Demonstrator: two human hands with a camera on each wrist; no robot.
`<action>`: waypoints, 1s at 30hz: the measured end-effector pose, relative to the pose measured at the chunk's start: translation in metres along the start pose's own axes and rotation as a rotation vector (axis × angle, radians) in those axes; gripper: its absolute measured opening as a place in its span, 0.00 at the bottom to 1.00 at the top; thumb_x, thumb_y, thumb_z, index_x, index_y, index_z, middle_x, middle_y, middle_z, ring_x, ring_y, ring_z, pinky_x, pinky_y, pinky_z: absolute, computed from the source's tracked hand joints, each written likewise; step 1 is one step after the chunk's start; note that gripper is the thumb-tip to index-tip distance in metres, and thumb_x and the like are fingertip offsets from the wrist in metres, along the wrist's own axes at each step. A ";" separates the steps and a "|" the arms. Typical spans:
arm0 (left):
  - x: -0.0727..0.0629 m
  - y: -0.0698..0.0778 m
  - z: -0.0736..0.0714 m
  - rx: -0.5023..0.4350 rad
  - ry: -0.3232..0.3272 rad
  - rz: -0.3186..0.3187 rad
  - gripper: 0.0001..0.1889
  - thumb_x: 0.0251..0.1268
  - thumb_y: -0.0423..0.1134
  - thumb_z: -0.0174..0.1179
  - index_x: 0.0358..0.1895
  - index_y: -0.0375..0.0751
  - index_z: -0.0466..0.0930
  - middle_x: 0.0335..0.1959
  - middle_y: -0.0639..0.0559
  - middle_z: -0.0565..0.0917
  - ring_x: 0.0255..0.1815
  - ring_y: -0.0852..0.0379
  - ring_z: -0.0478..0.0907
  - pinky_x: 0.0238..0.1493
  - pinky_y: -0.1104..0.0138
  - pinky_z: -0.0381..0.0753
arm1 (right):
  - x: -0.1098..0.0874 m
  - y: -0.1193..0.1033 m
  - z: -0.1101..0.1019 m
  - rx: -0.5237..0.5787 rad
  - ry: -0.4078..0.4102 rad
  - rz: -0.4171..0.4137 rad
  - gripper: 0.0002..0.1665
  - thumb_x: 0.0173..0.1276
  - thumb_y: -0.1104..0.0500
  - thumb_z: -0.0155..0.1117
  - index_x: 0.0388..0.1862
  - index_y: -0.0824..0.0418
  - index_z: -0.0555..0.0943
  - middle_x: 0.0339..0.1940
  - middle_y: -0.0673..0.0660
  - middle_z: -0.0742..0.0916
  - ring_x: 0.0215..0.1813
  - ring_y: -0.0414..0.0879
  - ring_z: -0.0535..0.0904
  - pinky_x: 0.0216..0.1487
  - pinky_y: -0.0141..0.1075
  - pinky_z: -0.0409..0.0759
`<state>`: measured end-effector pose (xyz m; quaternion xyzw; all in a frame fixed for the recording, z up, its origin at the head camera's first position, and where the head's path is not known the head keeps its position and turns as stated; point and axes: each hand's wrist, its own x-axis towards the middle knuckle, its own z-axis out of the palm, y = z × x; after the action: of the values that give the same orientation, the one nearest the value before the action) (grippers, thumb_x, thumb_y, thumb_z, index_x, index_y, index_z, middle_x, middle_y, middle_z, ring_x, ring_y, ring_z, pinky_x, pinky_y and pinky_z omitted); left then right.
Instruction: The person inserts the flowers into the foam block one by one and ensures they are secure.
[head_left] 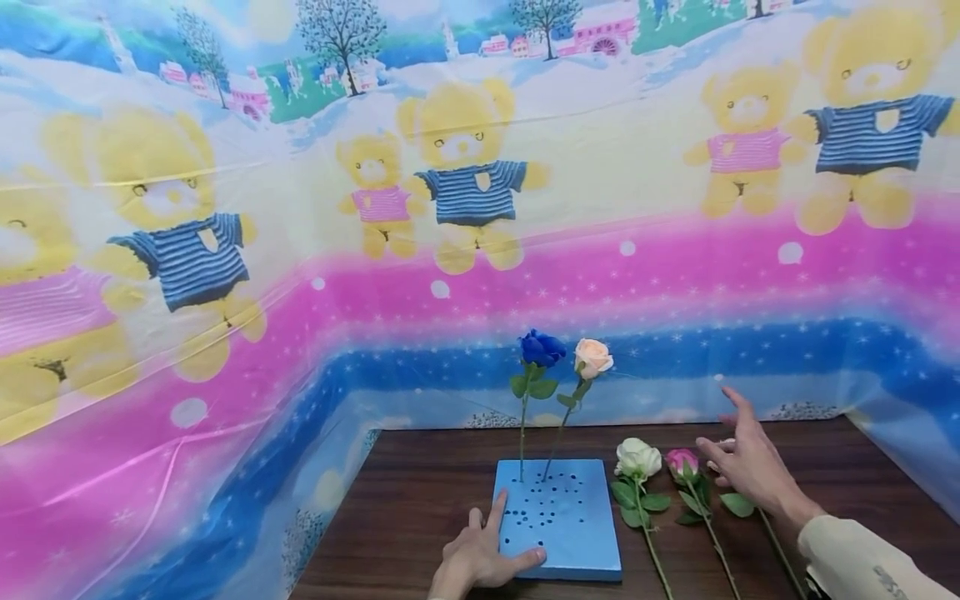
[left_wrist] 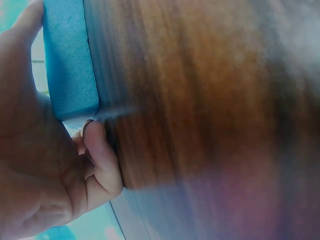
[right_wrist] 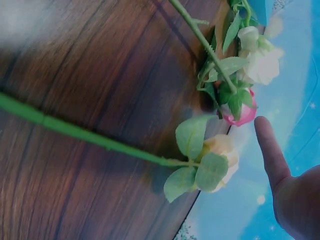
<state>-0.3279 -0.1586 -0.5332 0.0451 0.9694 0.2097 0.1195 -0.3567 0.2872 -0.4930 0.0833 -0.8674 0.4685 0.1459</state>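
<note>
My left hand (head_left: 476, 550) lies at the near left corner of a blue foam block (head_left: 562, 533) dotted with holes. Its thumb rests on the top, and the index finger is stretched along the left edge. A blue rose (head_left: 542, 348) and a peach rose (head_left: 593, 358) stand upright in the block's far holes. Over the table, my right hand (head_left: 757, 467) is held with spread fingers and nothing between them. Below it lies a cream rose (right_wrist: 227, 147), its bloom mostly hidden by the hand in the head view. Left of that lie a pink rose (head_left: 682, 463) and a white rose (head_left: 638, 458).
The dark wooden table (head_left: 420, 475) carries the block and the loose roses, whose stems (head_left: 720, 546) point toward the near edge. Behind and to the left hangs a cloth backdrop (head_left: 600, 275) printed with bears.
</note>
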 end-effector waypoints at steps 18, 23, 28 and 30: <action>0.003 -0.003 0.000 0.019 0.011 0.008 0.62 0.62 0.86 0.61 0.93 0.60 0.50 0.80 0.29 0.68 0.28 0.46 0.75 0.29 0.53 0.61 | -0.006 0.018 -0.032 -0.184 -0.027 0.140 0.66 0.83 0.62 0.67 0.92 0.60 0.25 0.62 0.97 0.66 0.39 0.69 0.86 0.30 0.51 0.86; 0.002 -0.003 0.000 0.024 0.024 0.002 0.63 0.61 0.87 0.62 0.93 0.60 0.51 0.74 0.32 0.71 0.24 0.50 0.68 0.28 0.54 0.57 | -0.009 0.026 -0.035 -0.171 -0.080 0.296 0.64 0.79 0.64 0.67 0.91 0.64 0.28 0.62 1.01 0.52 0.32 0.67 0.82 0.27 0.52 0.87; 0.001 -0.003 -0.001 0.022 0.022 0.000 0.62 0.62 0.86 0.62 0.93 0.60 0.51 0.74 0.31 0.71 0.25 0.49 0.70 0.28 0.54 0.57 | -0.010 0.037 -0.034 -0.140 -0.097 0.405 0.56 0.75 0.70 0.64 0.86 0.69 0.38 0.62 0.98 0.47 0.34 0.70 0.81 0.25 0.50 0.88; 0.001 -0.003 -0.001 0.022 0.020 0.002 0.62 0.63 0.85 0.62 0.93 0.60 0.51 0.75 0.31 0.71 0.25 0.49 0.70 0.28 0.54 0.58 | -0.011 0.038 -0.034 -0.154 -0.116 0.433 0.51 0.74 0.69 0.64 0.84 0.72 0.42 0.61 0.96 0.49 0.36 0.72 0.80 0.25 0.50 0.89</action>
<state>-0.3294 -0.1618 -0.5340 0.0451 0.9727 0.1997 0.1092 -0.3510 0.3362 -0.5091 -0.0892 -0.9052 0.4156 -0.0021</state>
